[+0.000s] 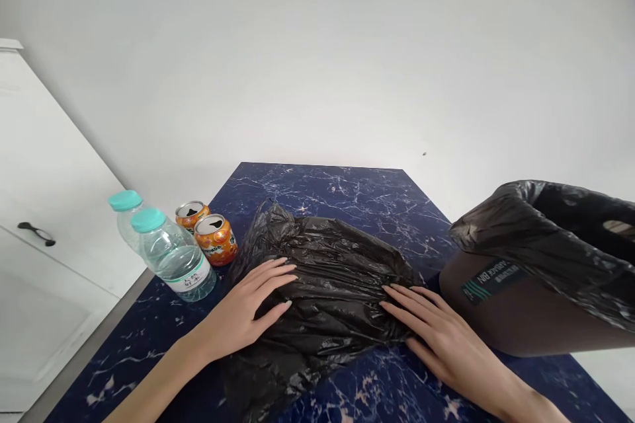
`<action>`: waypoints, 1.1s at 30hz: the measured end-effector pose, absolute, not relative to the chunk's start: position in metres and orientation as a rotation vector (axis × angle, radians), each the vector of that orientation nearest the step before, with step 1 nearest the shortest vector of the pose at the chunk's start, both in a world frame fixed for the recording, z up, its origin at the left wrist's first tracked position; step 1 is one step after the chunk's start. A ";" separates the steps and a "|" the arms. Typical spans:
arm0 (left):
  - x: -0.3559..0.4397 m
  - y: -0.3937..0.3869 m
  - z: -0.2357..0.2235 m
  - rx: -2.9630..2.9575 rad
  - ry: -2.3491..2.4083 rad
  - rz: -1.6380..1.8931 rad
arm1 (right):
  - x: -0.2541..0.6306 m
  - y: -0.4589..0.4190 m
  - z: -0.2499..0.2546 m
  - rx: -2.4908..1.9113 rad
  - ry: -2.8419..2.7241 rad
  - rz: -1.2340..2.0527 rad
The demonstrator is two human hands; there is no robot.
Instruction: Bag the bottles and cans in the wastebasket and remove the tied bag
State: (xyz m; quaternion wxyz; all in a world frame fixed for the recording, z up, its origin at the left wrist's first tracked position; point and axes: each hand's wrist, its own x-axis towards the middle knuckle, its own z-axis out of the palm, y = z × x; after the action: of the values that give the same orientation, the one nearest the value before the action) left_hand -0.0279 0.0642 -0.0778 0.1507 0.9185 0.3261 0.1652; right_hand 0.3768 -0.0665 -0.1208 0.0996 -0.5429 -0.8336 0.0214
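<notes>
A crumpled black plastic garbage bag (337,264) lies spread across the middle of the blue marbled table (347,188). My left hand (253,301) rests on the bag's left part, fingers stretched out and thumb apart. On its right part lies my right hand (431,327), flat with fingers extended. Neither hand grips the plastic. Left of the bag stand two orange soda cans (217,248) with opened tops. Beside them are two clear plastic bottles (173,254) with turquoise caps.
At the right stands a brown garbage bin (540,317) lined with a black bag (526,225) folded over its rim. A white cabinet (54,165) with a dark handle is at the left. The white wall (317,59) rises behind the table.
</notes>
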 end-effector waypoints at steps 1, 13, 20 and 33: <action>-0.026 0.062 -0.074 2.582 0.915 0.494 | 0.376 -0.066 -0.120 -1.587 -2.441 0.042; -0.042 0.062 -0.055 2.183 0.743 0.275 | 0.363 -0.049 -0.090 -1.851 -1.741 0.545; -0.039 0.061 -0.064 2.376 0.790 0.181 | 0.371 -0.037 -0.103 -1.914 -1.289 0.560; -0.036 0.062 -0.077 2.103 1.115 0.617 | 0.371 -0.066 -0.098 -1.977 -1.456 0.604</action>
State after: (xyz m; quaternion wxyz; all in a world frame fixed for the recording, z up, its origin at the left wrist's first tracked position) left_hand -0.0362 0.0619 -0.0768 0.3347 0.8058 0.4273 0.2366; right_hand 0.3711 -0.0660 -0.0983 0.3018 -0.7454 -0.5491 0.2276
